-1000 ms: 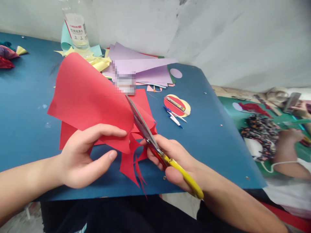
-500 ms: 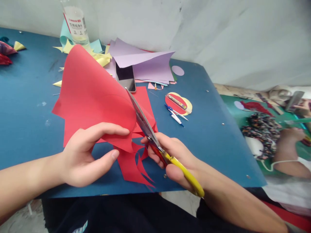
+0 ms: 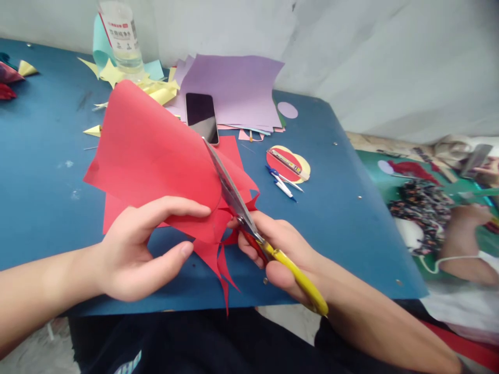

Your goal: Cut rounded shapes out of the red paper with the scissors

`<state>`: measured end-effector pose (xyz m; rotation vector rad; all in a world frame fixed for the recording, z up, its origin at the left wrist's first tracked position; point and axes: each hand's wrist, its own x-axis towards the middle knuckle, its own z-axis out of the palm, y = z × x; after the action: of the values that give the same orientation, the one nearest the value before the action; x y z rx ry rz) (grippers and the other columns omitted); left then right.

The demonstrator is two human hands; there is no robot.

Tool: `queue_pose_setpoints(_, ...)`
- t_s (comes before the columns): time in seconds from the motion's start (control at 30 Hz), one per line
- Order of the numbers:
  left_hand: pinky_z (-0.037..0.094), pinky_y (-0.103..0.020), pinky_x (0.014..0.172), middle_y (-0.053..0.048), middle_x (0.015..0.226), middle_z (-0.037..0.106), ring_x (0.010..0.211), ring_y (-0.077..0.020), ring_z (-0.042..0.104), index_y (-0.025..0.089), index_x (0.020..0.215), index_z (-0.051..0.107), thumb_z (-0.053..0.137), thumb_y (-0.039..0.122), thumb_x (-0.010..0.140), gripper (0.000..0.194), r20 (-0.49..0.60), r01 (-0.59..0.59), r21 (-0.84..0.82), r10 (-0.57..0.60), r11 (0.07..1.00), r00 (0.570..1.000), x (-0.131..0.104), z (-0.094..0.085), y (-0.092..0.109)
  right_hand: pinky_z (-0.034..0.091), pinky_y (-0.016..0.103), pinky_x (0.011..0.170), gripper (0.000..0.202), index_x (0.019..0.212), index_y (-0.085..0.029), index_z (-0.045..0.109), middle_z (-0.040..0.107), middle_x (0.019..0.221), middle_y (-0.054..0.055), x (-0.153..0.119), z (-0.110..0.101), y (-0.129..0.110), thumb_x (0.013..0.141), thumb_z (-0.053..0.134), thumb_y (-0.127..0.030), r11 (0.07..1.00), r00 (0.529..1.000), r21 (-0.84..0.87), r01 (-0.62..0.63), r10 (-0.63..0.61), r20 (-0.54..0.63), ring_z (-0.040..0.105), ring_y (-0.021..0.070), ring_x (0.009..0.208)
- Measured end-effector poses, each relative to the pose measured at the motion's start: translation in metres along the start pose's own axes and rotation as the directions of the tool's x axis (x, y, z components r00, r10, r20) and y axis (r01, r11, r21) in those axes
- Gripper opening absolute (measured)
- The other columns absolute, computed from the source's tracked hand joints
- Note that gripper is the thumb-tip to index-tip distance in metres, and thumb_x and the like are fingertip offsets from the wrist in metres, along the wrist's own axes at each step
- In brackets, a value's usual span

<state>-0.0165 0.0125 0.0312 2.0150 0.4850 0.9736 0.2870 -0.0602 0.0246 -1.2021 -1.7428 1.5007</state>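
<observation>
My left hand (image 3: 136,249) is at the near edge of a red sheet of paper (image 3: 148,145), gripping it. The index finger lies on top, the thumb sits at the edge, and the other fingers are hidden beneath. The sheet is raised and bent, with a faint curved line on it. My right hand (image 3: 288,244) is closed round scissors (image 3: 292,265) with yellow and red handles. Their blades point up and away, over the sheet's right part beside the line. Ragged red strips (image 3: 222,259) hang below the cut edge. Another red sheet (image 3: 230,148) lies underneath.
Purple sheets (image 3: 237,88), a phone (image 3: 202,117), yellow scraps (image 3: 156,93) and a water bottle (image 3: 120,36) lie or stand toward the wall. Right of the scissors are pens (image 3: 283,184) and a lead case (image 3: 286,162) on paper circles. A person's arm (image 3: 462,239) shows at a green table.
The red sheet has turned slightly, and its cut strips hang differently. The top purple sheet has dropped back, baring more of the phone. Both hands stay nearly in place.
</observation>
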Motion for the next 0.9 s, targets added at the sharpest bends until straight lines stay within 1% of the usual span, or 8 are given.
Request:
queue_pose_setpoints(0.07, 0.071, -0.028, 0.093, -0.008, 0.127, 0.086, 0.107, -0.0208, 0.085, 0.023, 0.143, 0.072, 0.077, 0.009, 0.096, 0.050, -0.003, 0.004, -0.006, -0.004, 1.000, 1.000, 0.001, 0.001, 0.000, 0.040, 0.027, 0.051, 0.096, 0.133, -0.019, 0.069, 0.056, 0.077, -0.004, 0.001, 0.001, -0.001, 0.089, 0.064, -0.104, 0.998, 0.999, 0.052, 0.031, -0.030, -0.010, 0.045, 0.0138, 0.058)
queue_pose_setpoints(0.17, 0.071, -0.025, 0.097, -0.006, 0.129, 0.086, 0.109, -0.0197, 0.085, 0.026, 0.145, 0.072, 0.079, 0.009, 0.094, 0.055, -0.001, -0.001, -0.018, 0.001, 1.000, 1.000, 0.001, 0.001, 0.000, 0.039, 0.026, 0.051, 0.093, 0.129, -0.018, 0.069, 0.058, 0.082, -0.003, 0.003, 0.002, -0.002, 0.090, 0.066, -0.102, 0.995, 0.998, 0.072, 0.063, -0.061, -0.027, 0.045, 0.0124, 0.060)
queue_pose_setpoints(0.27, 0.070, -0.024, 0.101, -0.006, 0.133, 0.085, 0.114, -0.0200, 0.085, 0.028, 0.149, 0.071, 0.077, 0.007, 0.092, 0.061, 0.008, 0.009, -0.025, -0.009, 1.000, 1.000, -0.001, 0.001, -0.001, 0.040, 0.027, 0.051, 0.091, 0.127, -0.020, 0.069, 0.058, 0.082, -0.002, 0.003, 0.002, 0.000, 0.088, 0.068, -0.102, 0.997, 0.999, 0.058, 0.049, -0.048, -0.017, 0.043, 0.0134, 0.061)
queue_pose_setpoints(0.43, 0.069, -0.022, 0.104, -0.008, 0.136, 0.085, 0.117, -0.0196, 0.084, 0.026, 0.152, 0.069, 0.078, 0.006, 0.091, 0.065, 0.011, -0.012, -0.043, 0.013, 0.999, 1.000, -0.003, 0.001, -0.003, 0.044, 0.028, 0.053, 0.083, 0.139, -0.022, 0.068, 0.061, 0.084, 0.000, -0.001, -0.001, 0.006, 0.094, 0.073, -0.091, 1.000, 1.000, -0.007, 0.007, -0.007, -0.006, 0.049, 0.0171, 0.066)
queue_pose_setpoints(0.6, 0.068, -0.022, 0.105, -0.009, 0.138, 0.084, 0.118, -0.0200, 0.084, 0.024, 0.153, 0.068, 0.078, 0.006, 0.093, 0.064, 0.019, -0.012, -0.051, 0.013, 0.999, 1.000, -0.002, 0.001, -0.003, 0.047, 0.028, 0.055, 0.080, 0.143, -0.024, 0.067, 0.062, 0.086, 0.001, -0.003, -0.002, 0.008, 0.095, 0.078, -0.086, 1.000, 1.000, -0.021, -0.019, 0.019, 0.007, 0.051, 0.0179, 0.068)
queue_pose_setpoints(0.67, 0.068, -0.021, 0.102, -0.009, 0.137, 0.084, 0.115, -0.0193, 0.084, 0.025, 0.153, 0.068, 0.077, 0.005, 0.094, 0.062, 0.024, -0.009, -0.047, 0.010, 0.999, 1.000, -0.002, 0.000, -0.002, 0.045, 0.028, 0.054, 0.084, 0.143, -0.023, 0.067, 0.060, 0.084, 0.000, -0.002, -0.001, 0.007, 0.094, 0.076, -0.090, 1.000, 1.000, -0.006, -0.010, 0.010, 0.008, 0.049, 0.0168, 0.066)
queue_pose_setpoints(0.8, 0.071, -0.025, 0.095, -0.010, 0.133, 0.085, 0.110, -0.0211, 0.085, 0.025, 0.149, 0.070, 0.075, 0.008, 0.097, 0.055, 0.005, -0.008, -0.019, 0.008, 1.000, 1.000, 0.000, 0.000, 0.002, 0.038, 0.026, 0.050, 0.099, 0.135, -0.017, 0.068, 0.053, 0.078, -0.004, 0.002, 0.002, 0.004, 0.087, 0.067, -0.103, 0.997, 0.999, 0.067, 0.044, -0.043, -0.018, 0.042, 0.0133, 0.061)
queue_pose_setpoints(0.9, 0.071, -0.026, 0.091, -0.009, 0.129, 0.086, 0.105, -0.0215, 0.086, 0.026, 0.146, 0.071, 0.077, 0.010, 0.095, 0.054, -0.010, -0.016, -0.006, 0.016, 1.000, 1.000, 0.001, 0.001, 0.003, 0.037, 0.026, 0.049, 0.103, 0.135, -0.016, 0.069, 0.054, 0.078, -0.004, 0.004, 0.004, 0.004, 0.087, 0.062, -0.106, 0.995, 0.997, 0.070, 0.073, -0.071, -0.038, 0.041, 0.0127, 0.060)
